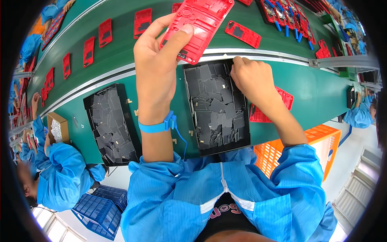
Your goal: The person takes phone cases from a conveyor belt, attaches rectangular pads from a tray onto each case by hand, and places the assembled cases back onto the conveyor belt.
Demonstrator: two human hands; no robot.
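Observation:
My left hand (155,60), with a blue wrist strap and its cord, grips a red plastic housing (199,28), thumb pressed on its inner face. The housing is raised and tilted above the bench's far edge. Fingers curled together, my right hand (254,76) hovers by the far right corner of a black tray (245,129); whatever it pinches is hidden. Inside that tray lies a jumble of thin dark grey rectangular pieces (217,107). Partly beneath my right forearm, another red housing (260,114) rests on the green bench.
A second black tray (131,135) of similar pieces stands to the left. Red housings (243,34) lie along the green conveyor (121,48) beyond a metal rail. Orange crate (322,141) at right, blue crates (94,211) at lower left. A co-worker (60,173) sits at left.

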